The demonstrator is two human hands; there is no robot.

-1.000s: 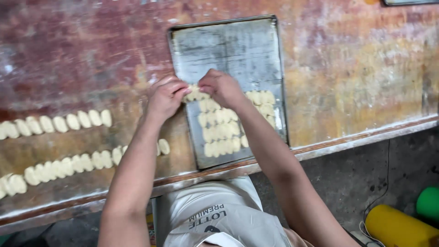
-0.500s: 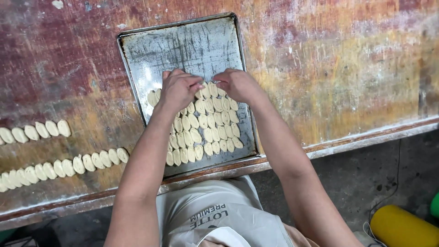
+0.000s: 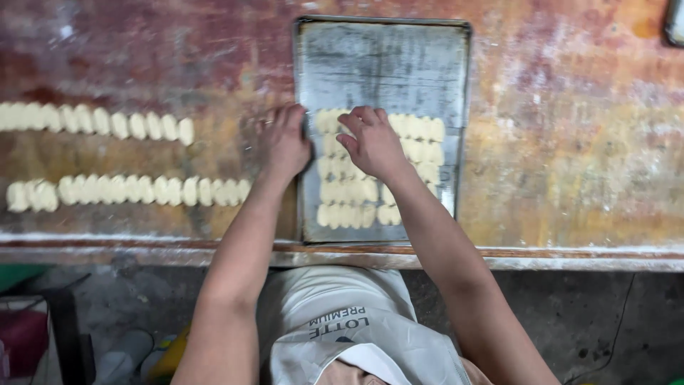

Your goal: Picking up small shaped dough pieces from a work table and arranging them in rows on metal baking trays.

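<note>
The metal baking tray [image 3: 385, 64] lies long-axis away from the person, its far half bare. Four rows of pale dough pieces [image 3: 417, 128] fill its near half. The right hand [image 3: 370, 142] rests on them, fingers curled, grip unclear. The left hand [image 3: 283, 139] lies flat by the tray's left rim, holding nothing. Left of the tray run two lines of dough pieces [image 3: 114, 122]; exact counts blur.

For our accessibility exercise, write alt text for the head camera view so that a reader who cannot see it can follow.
Seen from above, a person's right hand rests on rows of pale dough pieces on a metal baking tray, the left hand at its left edge. Two more dough rows lie on the worn wooden table.
</note>
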